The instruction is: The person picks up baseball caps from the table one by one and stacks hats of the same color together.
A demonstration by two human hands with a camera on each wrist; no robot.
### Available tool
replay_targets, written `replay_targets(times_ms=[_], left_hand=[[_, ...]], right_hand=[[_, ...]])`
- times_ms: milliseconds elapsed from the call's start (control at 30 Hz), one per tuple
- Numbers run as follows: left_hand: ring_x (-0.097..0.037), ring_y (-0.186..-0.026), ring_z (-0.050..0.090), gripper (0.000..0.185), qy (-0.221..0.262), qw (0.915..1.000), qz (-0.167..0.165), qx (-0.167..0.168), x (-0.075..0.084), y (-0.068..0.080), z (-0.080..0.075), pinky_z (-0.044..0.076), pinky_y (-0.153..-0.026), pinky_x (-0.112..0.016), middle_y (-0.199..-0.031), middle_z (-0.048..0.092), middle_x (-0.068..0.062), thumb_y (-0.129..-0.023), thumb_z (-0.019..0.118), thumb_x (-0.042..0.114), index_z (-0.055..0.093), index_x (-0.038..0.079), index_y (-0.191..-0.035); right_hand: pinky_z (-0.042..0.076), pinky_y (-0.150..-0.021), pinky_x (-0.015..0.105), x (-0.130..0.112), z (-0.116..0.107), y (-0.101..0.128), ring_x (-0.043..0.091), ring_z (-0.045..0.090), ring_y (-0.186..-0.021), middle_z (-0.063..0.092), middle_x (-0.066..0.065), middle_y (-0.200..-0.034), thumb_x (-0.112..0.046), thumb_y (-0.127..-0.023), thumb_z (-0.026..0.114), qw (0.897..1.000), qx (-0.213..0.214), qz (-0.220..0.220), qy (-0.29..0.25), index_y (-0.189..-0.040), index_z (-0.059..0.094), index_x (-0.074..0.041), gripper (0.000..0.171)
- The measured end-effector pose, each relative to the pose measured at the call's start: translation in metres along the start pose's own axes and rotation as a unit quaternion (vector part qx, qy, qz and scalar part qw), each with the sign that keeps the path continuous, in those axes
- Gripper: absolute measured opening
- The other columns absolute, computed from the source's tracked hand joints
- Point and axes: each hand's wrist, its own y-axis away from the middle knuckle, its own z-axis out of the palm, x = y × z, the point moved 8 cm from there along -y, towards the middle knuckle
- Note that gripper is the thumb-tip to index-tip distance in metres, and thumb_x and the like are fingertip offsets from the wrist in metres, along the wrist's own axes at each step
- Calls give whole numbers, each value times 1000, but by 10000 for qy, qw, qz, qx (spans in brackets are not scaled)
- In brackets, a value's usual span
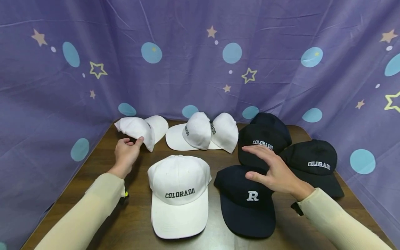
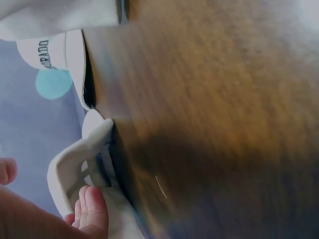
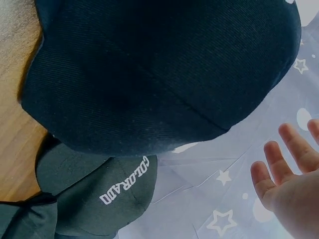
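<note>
Left hand (image 1: pixel 125 152): at the rear left of the desk (image 1: pixel 137 222), fingers (image 2: pixel 92 206) curled onto the edge of a folded white cap (image 1: pixel 135 129), thumb touching its crown; the left wrist view shows fingertips tucked inside the cap's opening

Folded white cap: rear left corner of the desk, lying on its side against a second white cap (image 1: pixel 159 126) just behind it

Right hand (image 1: pixel 275 172): hovering above the navy "R" cap (image 1: pixel 247 199), fingers (image 3: pixel 279 162) straight and spread apart, gripping nothing; whether the palm touches the cap cannot be told

Navy "R" cap: front right of centre, upright, brim toward the person

White "COLORADO" cap (image 1: pixel 179 192): front centre, upright, brim toward the person, just beside the navy cap

Pair of white caps (image 1: pixel 206 132): rear centre, lying on their sides, touching each other

Black "COLORADO" caps: one (image 1: pixel 264 139) rear right, with another dark cap (image 1: pixel 268 119) behind it; a further one (image 1: pixel 312 161) at the right edge, just beside the right hand

Backdrop (image 1: pixel 200 52): purple cloth with stars and blue dots, enclosing the desk on three sides

Sleeves (image 1: pixel 84 215): pale yellow, on both arms
</note>
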Motion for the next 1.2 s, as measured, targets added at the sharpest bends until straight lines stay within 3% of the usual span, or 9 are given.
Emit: replay_targets(times_ms=[267, 467, 533, 633, 767, 833, 933, 1033, 1200], left_hand=[[-40, -136, 44, 84, 221, 9980, -525, -272, -9, -12, 7, 35, -116, -47, -147, 50, -28, -98, 59, 53, 36, -7, -153], [-39, -136, 40, 79, 340, 9970, -604, -357, -10, -17, 14, 34, -116, -46, -147, 44, -27, -98, 58, 54, 47, -9, -144], [-36, -129, 44, 72, 330, 9971, -569, -372, -9, -18, 17, 39, -111, -44, -138, 49, -24, -99, 59, 54, 55, -10, -133], [-26, -106, 51, 60, 346, 9971, -547, -389, -8, -20, 21, 46, -94, -36, -111, 57, -14, -99, 60, 52, 62, -7, -110], [-12, -73, 54, 40, 1021, 9920, -640, -377, -9, -24, 26, 49, -70, -25, -81, 58, -2, -102, 63, 37, 59, -1, -92], [-9, -66, 55, 30, 1394, 9871, -710, -334, -10, -26, 26, 50, -65, -22, -82, 58, -2, -103, 62, 28, 58, 0, -95], [-9, -73, 55, 25, 1570, 9849, -716, -156, -12, -27, 24, 49, -69, -21, -95, 53, -4, -105, 58, 25, 56, 0, -105], [-11, -81, 51, 31, 1525, 9859, -687, 86, -13, -28, 21, 46, -75, -22, -98, 50, -4, -103, 60, 32, 55, 1, -104], [-8, -77, 51, 29, 1734, 9817, -619, 484, -14, -27, 15, 44, -72, -22, -83, 51, 3, -99, 69, 31, 55, 7, -93]], right_hand=[[35, -112, 55, -2, -1, 1, 24, 40, -144, 51, -2, -151, -25, -82, 88, 10000, 11, 25, -21, -150, 52, -20, 78], [36, -113, 50, -1, -2, 2, 21, 40, -143, 52, -3, -151, -25, -81, 88, 10000, 35, 31, 19, -150, 52, -20, 78], [36, -112, 52, 0, -2, 3, 21, 40, -143, 51, -3, -151, -25, -81, 88, 10000, 42, 53, 23, -150, 52, -21, 78], [36, -112, 54, 1, -2, 3, 21, 40, -143, 51, -3, -151, -24, -82, 88, 10000, 44, 63, 3, -150, 52, -22, 77], [36, -114, 45, 1, 0, 3, 20, 41, -142, 51, -3, -151, -23, -82, 88, 10000, 34, 70, -34, -150, 52, -21, 77], [35, -115, 38, 0, 0, 3, 19, 42, -142, 51, -4, -151, -22, -82, 88, 9999, 26, 78, -60, -150, 52, -21, 77], [34, -114, 31, 0, 1, 3, 17, 42, -141, 50, -4, -151, -22, -82, 88, 9999, 7, 98, -84, -150, 52, -22, 77], [34, -114, 32, 0, 1, 2, 17, 42, -141, 51, -3, -151, -22, -82, 88, 9999, 20, 112, -78, -150, 52, -23, 77], [35, -115, 38, 2, 1, 2, 18, 42, -142, 52, -3, -150, -22, -82, 88, 9999, 35, 124, -70, -150, 53, -21, 76]])
